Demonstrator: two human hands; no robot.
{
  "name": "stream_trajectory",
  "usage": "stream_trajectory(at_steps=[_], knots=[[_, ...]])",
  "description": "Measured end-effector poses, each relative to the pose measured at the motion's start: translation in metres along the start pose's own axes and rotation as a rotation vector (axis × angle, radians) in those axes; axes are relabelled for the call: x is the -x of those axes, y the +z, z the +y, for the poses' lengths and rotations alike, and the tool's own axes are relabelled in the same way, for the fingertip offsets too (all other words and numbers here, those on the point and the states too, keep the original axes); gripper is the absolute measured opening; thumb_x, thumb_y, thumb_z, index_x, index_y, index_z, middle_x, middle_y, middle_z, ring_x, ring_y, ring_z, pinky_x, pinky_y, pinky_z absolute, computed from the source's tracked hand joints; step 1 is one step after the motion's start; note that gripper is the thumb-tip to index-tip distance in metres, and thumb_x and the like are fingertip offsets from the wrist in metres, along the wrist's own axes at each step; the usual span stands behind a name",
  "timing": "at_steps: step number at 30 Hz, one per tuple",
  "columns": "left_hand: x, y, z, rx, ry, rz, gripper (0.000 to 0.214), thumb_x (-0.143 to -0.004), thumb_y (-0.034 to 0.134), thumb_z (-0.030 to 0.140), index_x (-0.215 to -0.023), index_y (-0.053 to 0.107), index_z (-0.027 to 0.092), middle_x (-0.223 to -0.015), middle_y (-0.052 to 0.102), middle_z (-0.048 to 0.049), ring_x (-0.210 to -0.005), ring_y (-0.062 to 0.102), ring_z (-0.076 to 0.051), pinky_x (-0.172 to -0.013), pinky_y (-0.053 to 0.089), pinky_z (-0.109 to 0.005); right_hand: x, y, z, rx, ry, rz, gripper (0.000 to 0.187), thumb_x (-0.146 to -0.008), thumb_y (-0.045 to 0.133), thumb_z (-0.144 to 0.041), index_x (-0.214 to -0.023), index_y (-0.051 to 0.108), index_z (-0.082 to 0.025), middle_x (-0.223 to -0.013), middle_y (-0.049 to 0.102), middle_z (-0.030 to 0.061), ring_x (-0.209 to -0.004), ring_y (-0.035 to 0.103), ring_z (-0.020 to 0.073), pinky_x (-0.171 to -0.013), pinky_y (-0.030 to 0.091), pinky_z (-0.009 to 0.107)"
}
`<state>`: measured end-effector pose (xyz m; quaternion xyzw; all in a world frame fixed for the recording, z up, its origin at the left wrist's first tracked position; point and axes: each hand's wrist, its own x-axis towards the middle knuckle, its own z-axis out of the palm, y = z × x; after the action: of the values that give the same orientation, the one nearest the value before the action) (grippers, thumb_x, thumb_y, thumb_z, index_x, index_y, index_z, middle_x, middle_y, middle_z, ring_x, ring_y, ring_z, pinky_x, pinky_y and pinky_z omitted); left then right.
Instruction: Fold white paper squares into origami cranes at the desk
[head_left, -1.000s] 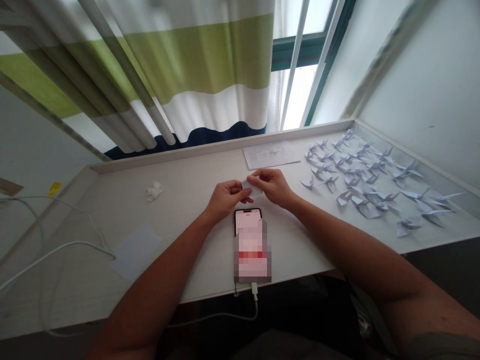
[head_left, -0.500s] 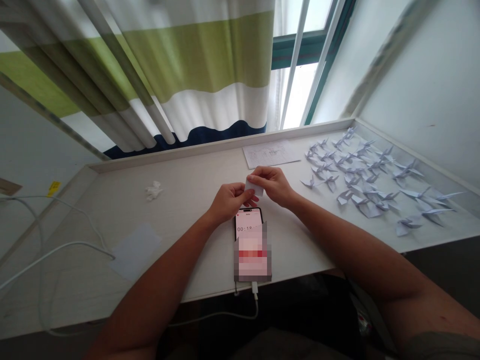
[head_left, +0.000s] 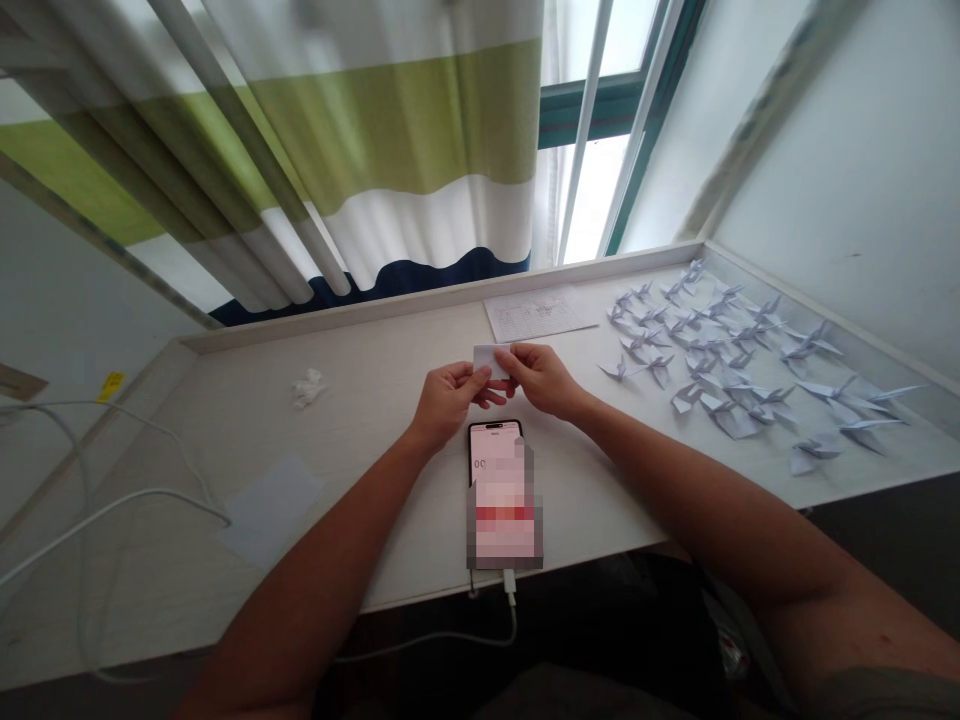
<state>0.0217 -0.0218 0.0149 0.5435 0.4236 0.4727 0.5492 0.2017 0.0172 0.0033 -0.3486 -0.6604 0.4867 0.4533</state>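
Between my two hands is a small folded piece of white paper (head_left: 486, 357), raised just above the desk. My left hand (head_left: 448, 398) pinches its lower left part, the thumb lying on the front. At its right side, my right hand (head_left: 541, 376) grips it between thumb and fingers. The underside of the paper is hidden by my fingers. Directly below my hands a phone (head_left: 495, 440) lies on the desk, its screen partly blurred out. Many folded paper cranes (head_left: 724, 370) stand grouped at the right.
A printed sheet (head_left: 540, 312) lies behind my hands. On the left are a crumpled white scrap (head_left: 307, 388), a blank paper sheet (head_left: 274, 508) and white cables (head_left: 142, 495). A charging cable (head_left: 511, 590) runs from the phone over the desk's front edge. A raised rim (head_left: 420, 302) borders the back.
The folded paper has moved slightly left and now shows more of its flat face above my thumbs. My right hand's fingers have shifted lower along its right side.
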Motion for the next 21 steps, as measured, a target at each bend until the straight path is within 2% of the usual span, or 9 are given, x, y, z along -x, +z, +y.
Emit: stream_trajectory(at_steps=[4,9,14,17,19,21], knots=[[-0.0007,-0.0013,-0.0014,-0.063,-0.021,0.018,0.049,-0.084,0.083,0.061,-0.087,0.074,0.014,-0.085,0.083,-0.013,-0.07,0.077,-0.022,-0.06,0.053,-0.029,0.0024,-0.0012,-0.0025,0.094,-0.021,-0.02,0.068,-0.091,0.059,-0.085,-0.067,0.055,-0.021,-0.052,0.058,-0.0021,-0.046,0.05,0.0096,-0.048,0.039,0.025],[-0.0015,-0.0026,-0.0041,-0.107,0.029,0.057,0.05,-0.083,0.084,0.064,-0.081,0.074,0.014,-0.073,0.078,-0.0095,-0.066,0.073,-0.019,-0.058,0.051,-0.028,0.004,-0.0012,-0.0061,0.033,0.036,-0.106,0.07,-0.095,0.053,-0.085,-0.069,0.056,-0.02,-0.051,0.058,-0.0019,-0.041,0.049,0.0094,-0.045,0.038,0.025],[-0.0003,0.0033,-0.0047,-0.044,-0.001,0.037,0.053,-0.08,0.086,0.065,-0.081,0.075,0.014,-0.076,0.079,-0.0108,-0.066,0.073,-0.019,-0.062,0.054,-0.03,0.0038,0.0049,-0.0032,0.046,0.01,0.024,0.07,-0.091,0.052,-0.09,-0.073,0.054,-0.022,-0.056,0.058,-0.002,-0.044,0.051,0.0106,-0.042,0.037,0.025],[-0.0004,0.005,-0.004,-0.026,-0.061,-0.035,0.053,-0.077,0.088,0.064,-0.083,0.075,0.014,-0.078,0.079,-0.0108,-0.067,0.075,-0.02,-0.065,0.056,-0.031,0.0039,0.0074,-0.0015,0.115,-0.042,0.11,0.068,-0.091,0.053,-0.088,-0.073,0.051,-0.023,-0.053,0.053,-0.0035,-0.046,0.048,0.0108,-0.042,0.035,0.026],[-0.0013,0.0034,-0.0034,-0.032,-0.055,-0.042,0.051,-0.077,0.089,0.063,-0.086,0.076,0.014,-0.078,0.079,-0.0089,-0.069,0.075,-0.02,-0.066,0.055,-0.03,0.0044,0.0071,-0.0018,0.118,-0.068,0.106,0.065,-0.093,0.055,-0.085,-0.075,0.055,-0.023,-0.053,0.053,-0.0037,-0.047,0.048,0.0111,-0.043,0.033,0.025],[-0.0026,0.0003,-0.0031,-0.029,-0.012,0.004,0.048,-0.078,0.088,0.061,-0.087,0.076,0.015,-0.077,0.077,-0.006,-0.069,0.075,-0.019,-0.066,0.055,-0.029,0.0049,0.0055,-0.0031,0.071,-0.058,0.051,0.059,-0.096,0.058,-0.079,-0.081,0.058,-0.022,-0.053,0.054,-0.0043,-0.045,0.047,0.0107,-0.041,0.033,0.025]])
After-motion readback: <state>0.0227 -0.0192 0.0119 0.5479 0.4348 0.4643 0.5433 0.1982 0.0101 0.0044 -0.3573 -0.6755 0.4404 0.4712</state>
